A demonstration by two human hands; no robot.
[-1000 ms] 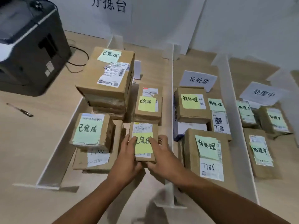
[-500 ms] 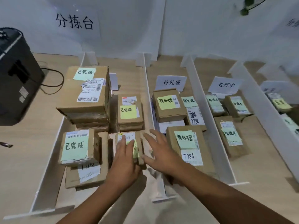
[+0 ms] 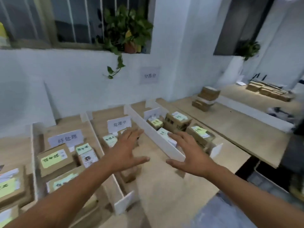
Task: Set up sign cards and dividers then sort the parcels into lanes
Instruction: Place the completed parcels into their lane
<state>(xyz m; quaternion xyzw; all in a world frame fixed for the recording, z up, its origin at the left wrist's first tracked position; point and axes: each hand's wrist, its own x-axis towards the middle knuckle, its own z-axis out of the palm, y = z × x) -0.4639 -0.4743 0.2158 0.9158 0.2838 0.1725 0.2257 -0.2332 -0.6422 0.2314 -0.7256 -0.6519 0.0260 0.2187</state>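
My left hand (image 3: 127, 149) hovers open, fingers spread, over the lane holding the sign card (image 3: 119, 124). My right hand (image 3: 190, 153) is open too, above the near end of a white divider (image 3: 154, 137). Neither hand holds anything. Cardboard parcels with green and yellow notes lie in each lane: a parcel (image 3: 55, 159) under the left sign card (image 3: 65, 139), small parcels (image 3: 110, 139) in the middle lane, and boxes (image 3: 178, 122) in the right lane. Another divider (image 3: 98, 145) separates the left and middle lanes.
A stack of unsorted boxes (image 3: 206, 98) stands far right on the wooden table (image 3: 230, 129). A potted plant (image 3: 128, 33) sits on the window ledge above. The table edge drops off at the right, with a grey bin (image 3: 269, 181) below. More boxes (image 3: 269, 91) lie on a distant table.
My view has swung right and upward. Both hands have left the small parcel in the leftmost lane and moved right, now spread open over the middle lane and divider.
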